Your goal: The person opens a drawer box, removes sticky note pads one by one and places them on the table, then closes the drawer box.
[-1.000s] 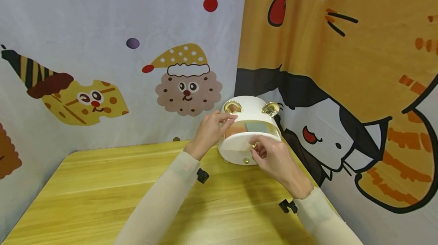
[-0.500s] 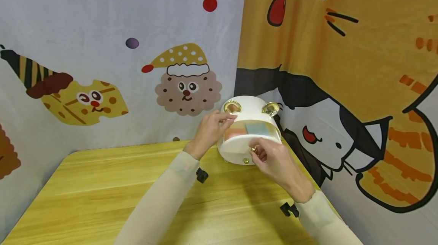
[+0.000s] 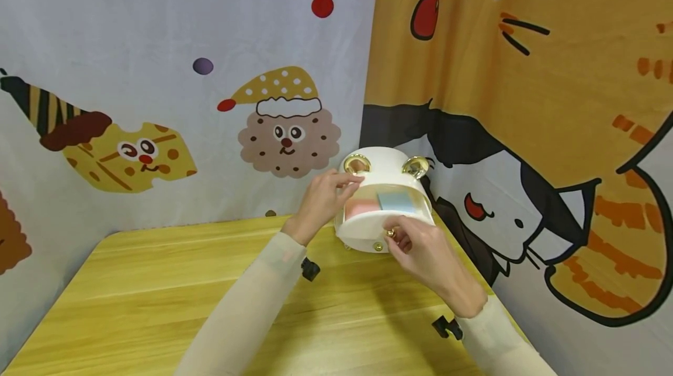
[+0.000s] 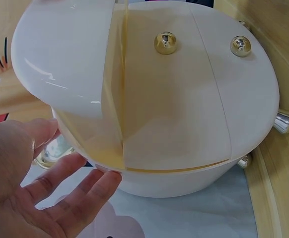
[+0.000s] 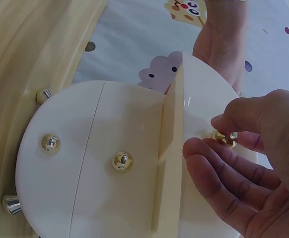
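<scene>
White case [image 3: 385, 159] touches my uncurled left fingers [image 4: 96, 192]. Whether my right fingers [image 5: 206, 179] hold the open drawer [image 3: 364, 225]'s knob [image 3: 390, 233], I cannot tell.

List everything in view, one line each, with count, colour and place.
Table: one, yellow wood-grain, across the foreground
Cabinet: one, white, at the table's far right
Ear-shaped ornaments: two, gold, on the cabinet's top
Top drawer: one, white, standing open
Pink item: one, pink, inside, left
Blue item: one, light blue, inside, right
Knobs: three, gold, on the cabinet's front
Feet: at least three, shiny metallic, under the cabinet
Printed backdrop: count unclear, pale left, largely orange right, behind the table
Wrist devices: two, black, one by each wrist
Sleeves: two, cream, on the forearms
Left grip: one, bare, at the cabinet's left edge
Right grip: one, bare, pinching the drawer's knob
</scene>
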`<state>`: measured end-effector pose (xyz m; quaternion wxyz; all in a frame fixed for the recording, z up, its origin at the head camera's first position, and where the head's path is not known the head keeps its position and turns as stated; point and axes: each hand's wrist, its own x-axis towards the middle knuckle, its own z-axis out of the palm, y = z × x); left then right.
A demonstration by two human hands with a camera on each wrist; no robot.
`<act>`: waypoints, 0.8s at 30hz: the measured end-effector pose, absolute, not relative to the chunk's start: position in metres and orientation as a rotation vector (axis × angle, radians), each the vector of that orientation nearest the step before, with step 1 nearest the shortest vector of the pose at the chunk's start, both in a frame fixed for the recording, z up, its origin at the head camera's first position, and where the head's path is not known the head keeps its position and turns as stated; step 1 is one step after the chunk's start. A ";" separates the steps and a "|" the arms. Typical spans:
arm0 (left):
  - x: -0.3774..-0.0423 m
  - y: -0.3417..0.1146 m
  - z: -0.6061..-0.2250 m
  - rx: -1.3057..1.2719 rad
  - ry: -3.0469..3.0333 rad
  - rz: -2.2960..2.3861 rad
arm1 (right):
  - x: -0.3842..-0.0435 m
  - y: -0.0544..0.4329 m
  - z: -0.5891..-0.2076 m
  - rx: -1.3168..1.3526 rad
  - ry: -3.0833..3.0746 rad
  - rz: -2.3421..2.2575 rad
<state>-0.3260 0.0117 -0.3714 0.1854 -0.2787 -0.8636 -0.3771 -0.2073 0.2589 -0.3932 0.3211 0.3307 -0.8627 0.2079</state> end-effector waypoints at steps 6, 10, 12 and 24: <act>-0.326 0.011 -0.373 -0.782 -2.423 -1.071 | -0.203 0.258 -0.394 0.869 -2.275 0.550; -0.326 0.011 -0.373 -0.780 -2.423 -1.074 | -0.200 0.258 -0.396 0.872 -2.272 0.550; -0.326 0.011 -0.373 -0.780 -2.423 -1.073 | -0.198 0.258 -0.396 0.872 -2.272 0.556; -0.327 0.011 -0.373 -0.779 -2.425 -1.068 | -0.191 0.260 -0.398 0.891 -2.265 0.554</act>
